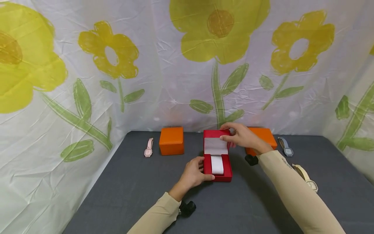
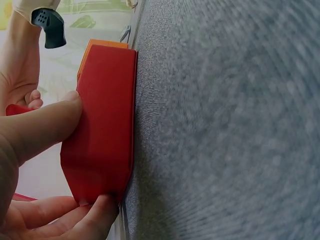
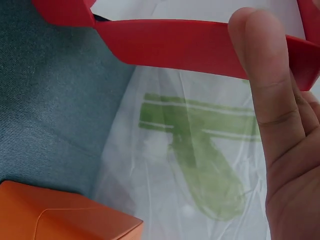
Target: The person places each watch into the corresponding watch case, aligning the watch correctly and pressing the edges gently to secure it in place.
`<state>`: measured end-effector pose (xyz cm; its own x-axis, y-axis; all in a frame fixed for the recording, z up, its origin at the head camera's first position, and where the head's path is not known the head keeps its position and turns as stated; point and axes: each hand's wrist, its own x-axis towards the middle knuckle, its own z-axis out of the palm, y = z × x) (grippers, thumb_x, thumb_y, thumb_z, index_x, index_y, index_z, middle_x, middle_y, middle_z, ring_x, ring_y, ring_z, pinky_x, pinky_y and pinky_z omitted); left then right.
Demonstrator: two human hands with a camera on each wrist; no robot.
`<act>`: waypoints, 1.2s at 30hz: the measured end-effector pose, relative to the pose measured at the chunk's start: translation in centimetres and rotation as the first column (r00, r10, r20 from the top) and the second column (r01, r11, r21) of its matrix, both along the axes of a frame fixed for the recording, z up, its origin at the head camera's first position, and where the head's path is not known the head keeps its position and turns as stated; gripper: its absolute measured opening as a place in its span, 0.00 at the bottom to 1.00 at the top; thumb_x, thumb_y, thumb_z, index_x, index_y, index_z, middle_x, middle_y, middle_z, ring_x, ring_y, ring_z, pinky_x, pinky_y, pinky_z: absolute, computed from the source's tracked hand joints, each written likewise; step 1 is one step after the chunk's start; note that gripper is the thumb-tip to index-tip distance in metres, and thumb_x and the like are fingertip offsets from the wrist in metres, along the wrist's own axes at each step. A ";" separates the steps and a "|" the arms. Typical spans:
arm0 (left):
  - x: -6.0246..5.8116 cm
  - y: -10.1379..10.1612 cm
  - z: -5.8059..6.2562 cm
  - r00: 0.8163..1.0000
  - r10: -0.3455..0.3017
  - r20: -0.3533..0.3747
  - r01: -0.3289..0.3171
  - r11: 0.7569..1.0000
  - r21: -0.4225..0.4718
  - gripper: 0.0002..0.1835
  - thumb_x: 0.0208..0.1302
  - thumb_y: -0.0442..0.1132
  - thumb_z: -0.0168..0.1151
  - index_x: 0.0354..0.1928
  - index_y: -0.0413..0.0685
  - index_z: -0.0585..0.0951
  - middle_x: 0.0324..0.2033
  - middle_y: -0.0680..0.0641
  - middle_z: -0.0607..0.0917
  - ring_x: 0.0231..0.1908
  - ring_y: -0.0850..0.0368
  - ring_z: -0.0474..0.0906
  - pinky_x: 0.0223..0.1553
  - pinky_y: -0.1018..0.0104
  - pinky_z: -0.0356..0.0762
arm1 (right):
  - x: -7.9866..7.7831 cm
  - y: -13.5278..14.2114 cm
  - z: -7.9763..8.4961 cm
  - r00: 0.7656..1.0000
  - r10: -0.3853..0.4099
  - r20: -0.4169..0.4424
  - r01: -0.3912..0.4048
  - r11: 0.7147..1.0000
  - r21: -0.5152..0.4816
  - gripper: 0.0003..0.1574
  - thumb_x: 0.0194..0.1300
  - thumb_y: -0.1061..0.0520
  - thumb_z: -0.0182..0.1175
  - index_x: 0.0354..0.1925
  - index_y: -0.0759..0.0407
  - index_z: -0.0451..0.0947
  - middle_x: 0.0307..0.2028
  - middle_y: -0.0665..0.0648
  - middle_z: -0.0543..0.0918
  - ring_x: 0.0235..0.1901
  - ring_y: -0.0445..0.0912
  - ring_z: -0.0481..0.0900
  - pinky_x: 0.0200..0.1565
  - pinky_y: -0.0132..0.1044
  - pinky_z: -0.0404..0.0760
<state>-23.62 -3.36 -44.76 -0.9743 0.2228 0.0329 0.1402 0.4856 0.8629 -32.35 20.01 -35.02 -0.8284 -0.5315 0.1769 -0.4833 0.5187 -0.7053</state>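
A red watch box [image 1: 227, 178] stands open on the dark grey table, its lid [image 1: 215, 133] raised and lined in pale fabric. Inside the base sits a white cushion [image 1: 217, 165]. My left hand [image 1: 192, 174] grips the base from the left, with the thumb at the front wall and the fingers along the side; the left wrist view shows that thumb [image 2: 45, 125] on the red surface. At the lid's upper right edge, my right hand [image 1: 243, 136] pinches the rim between thumb and fingers. In the right wrist view the lid's side wall [image 3: 170, 46] runs into that grip.
An orange box [image 1: 171, 143] stands left of the red one, beside a pink watch [image 1: 148, 151]. Behind the right forearm is another orange box [image 1: 264, 136], partly hidden. A blue watch [image 1: 288, 151] and a cream watch [image 1: 312, 185] lie at the right. Flowered cloth [image 1: 163, 94] hangs behind the table.
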 end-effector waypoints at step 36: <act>-1.1 -1.8 3.2 0.974 -0.182 -0.138 0.132 0.942 -0.307 0.39 0.52 0.49 0.73 0.65 0.47 0.70 0.60 0.44 0.72 0.57 0.49 0.68 0.56 0.50 0.71 | 5.6 5.4 -2.2 0.974 -0.178 -0.143 0.188 0.980 0.065 0.35 0.60 0.44 0.66 0.59 0.59 0.72 0.49 0.59 0.80 0.44 0.52 0.78 0.44 0.49 0.79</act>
